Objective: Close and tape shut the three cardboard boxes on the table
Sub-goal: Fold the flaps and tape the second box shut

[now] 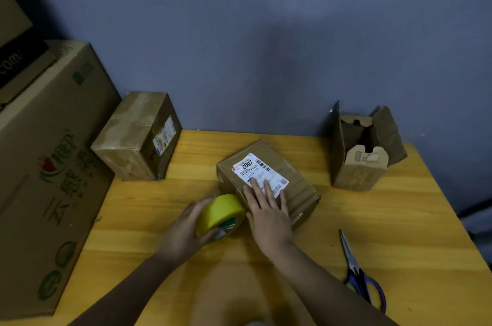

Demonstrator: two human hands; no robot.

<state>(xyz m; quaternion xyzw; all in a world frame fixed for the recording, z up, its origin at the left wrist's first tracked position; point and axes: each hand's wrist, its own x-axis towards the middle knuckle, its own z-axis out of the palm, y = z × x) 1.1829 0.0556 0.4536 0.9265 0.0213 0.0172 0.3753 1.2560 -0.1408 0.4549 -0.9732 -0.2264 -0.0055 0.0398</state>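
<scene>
Left hand (183, 232) grip curled round yellow tape roll (219, 215), right hand (267, 212) flat, fingers straight, on labelled box (269, 182)

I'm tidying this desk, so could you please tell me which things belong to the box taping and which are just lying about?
In use:
- middle box under the right hand
- yellow tape roll in the left hand
- open box
- wrapped box
- scissors

Lying about:
- large printed carton beside the table

Two bare hands at the closed brown cardboard box (269, 182).
Right hand (269, 215) lies flat, fingers straight, on its near end; left hand (186, 232), just left of it, grips a yellow tape roll (219, 215).
</scene>
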